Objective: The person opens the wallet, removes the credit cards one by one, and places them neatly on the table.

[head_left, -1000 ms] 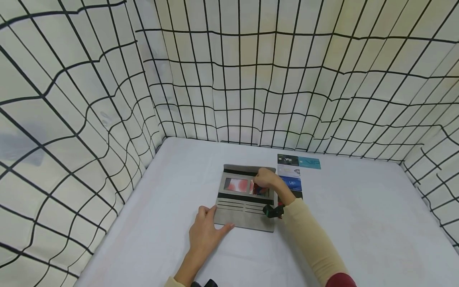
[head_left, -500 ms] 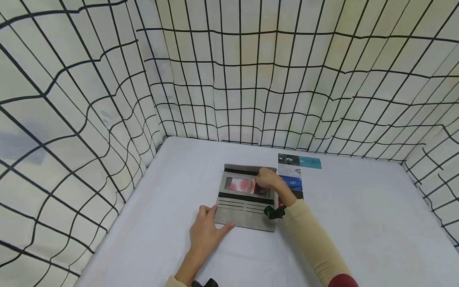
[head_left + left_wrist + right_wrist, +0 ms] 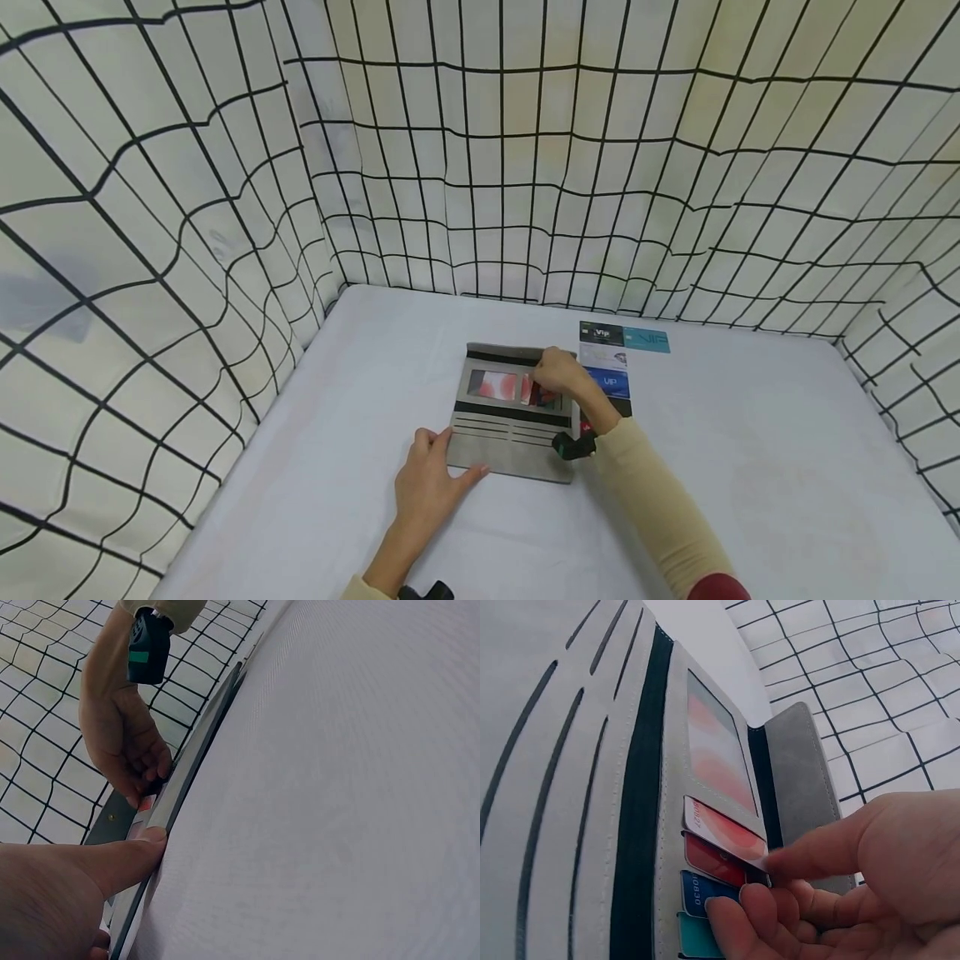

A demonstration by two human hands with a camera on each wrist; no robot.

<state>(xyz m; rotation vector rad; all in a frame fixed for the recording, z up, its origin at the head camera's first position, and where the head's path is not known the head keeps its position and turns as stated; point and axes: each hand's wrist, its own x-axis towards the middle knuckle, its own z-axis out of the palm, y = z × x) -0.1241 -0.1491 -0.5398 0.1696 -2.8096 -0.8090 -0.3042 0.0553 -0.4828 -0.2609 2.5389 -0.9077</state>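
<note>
Right hand [image 3: 840, 892], seen on my right wrist feed: fingers curled, thumb at the outer edge of a red-and-white card [image 3: 727, 831]; pinch or push, I cannot tell. Left hand [image 3: 426, 487]: thumb and fingers spread, touching the wallet's near left corner. Wallet [image 3: 513, 457], grey, one: lying unfolded on the white table [image 3: 772, 467], slotted panel nearest the person. Lodged in its far panel, in order from the clear window [image 3: 718, 746]: the red-and-white card, a dark red card [image 3: 711, 857], a blue card [image 3: 695, 891], a teal card [image 3: 696, 939]. Beside the wallet I log black [image 3: 601, 333], turquoise [image 3: 647, 340], white [image 3: 602, 357] and blue VIP [image 3: 609, 384] cards; further ones partly hidden by the right arm.
</note>
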